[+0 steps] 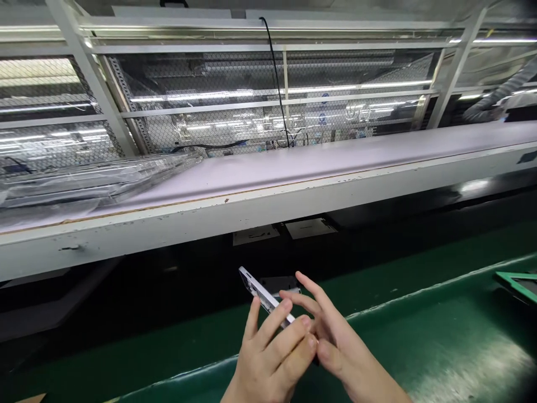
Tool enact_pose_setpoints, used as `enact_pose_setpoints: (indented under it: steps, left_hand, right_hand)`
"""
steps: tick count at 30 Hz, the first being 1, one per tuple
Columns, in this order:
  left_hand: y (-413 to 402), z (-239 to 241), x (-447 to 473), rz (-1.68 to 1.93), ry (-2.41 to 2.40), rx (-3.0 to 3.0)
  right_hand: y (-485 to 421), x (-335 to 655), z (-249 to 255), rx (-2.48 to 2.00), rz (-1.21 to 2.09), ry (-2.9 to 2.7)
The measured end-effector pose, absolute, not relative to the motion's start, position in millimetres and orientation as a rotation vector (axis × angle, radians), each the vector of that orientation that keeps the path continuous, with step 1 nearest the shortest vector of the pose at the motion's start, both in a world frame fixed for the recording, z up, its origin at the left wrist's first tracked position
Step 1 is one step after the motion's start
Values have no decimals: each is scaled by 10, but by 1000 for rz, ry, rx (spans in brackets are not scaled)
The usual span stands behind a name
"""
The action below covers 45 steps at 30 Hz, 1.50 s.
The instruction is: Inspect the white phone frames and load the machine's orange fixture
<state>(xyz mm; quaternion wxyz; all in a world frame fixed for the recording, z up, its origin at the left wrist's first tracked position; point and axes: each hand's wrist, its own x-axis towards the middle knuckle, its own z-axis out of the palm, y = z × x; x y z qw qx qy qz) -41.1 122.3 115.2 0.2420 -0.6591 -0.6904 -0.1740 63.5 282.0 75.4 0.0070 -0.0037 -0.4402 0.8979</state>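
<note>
A green conveyor belt (419, 336) runs across the foreground of a factory line, with a long white shelf (268, 196) topped by a pale mat stretching above it from edge to edge. Behind the shelf, wire mesh panels (235, 106) in a white frame reflect rows of strip lights, and one black cable (277, 78) drops down the mesh to the shelf. Clear plastic wrapping (96, 179) lies in a heap on the shelf at the left. One green-edged tray corner (518, 282) shows at the right edge of the belt.

Two hands work low in the centre, close together above the belt. The left hand (268, 358) grips one slim, pale phone-like device (264, 296), its fingers curled over the lower end so the piece tilts up and away to the left. The right hand (335, 341) is open, fingers spread, its fingertips touching the device beside the left.
</note>
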Motion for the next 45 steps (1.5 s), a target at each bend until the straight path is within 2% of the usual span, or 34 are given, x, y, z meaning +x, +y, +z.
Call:
enact_pose_setpoints:
  steps: [7, 10, 16, 20, 27, 32, 41, 45]
  left_hand:
    - [1219, 1123, -384, -580, -1982, -1877]
    - [1197, 1206, -362, -648, -2097, -1704]
    - [1118, 1354, -384, -1412, -2453, -851]
    - [1101, 1371, -415, -1776, -2446, -904]
    - [1190, 1416, -329, -2478, -2346, -507]
    - [1255, 1513, -269, -2458, -2388, -206]
    - [1228, 1594, -152, -2031, -2680, -454]
    - [1228, 1666, -107, -2006, -2741, -474]
  right_hand:
    - [2826, 611, 729, -53, 2777, -1385]
    - [2866, 627, 692, -32, 2744, -1363]
    - [2910, 644, 648, 16, 2651, -1383]
    - [2919, 669, 656, 17, 2681, -1387]
    - [2894, 664, 472, 94, 2650, -1610]
    - [2878, 535, 406, 228, 2638, -1851]
    - [2849, 436, 407, 209, 2611, -2057]
    - [2808, 403, 393, 119, 2531, -2146]
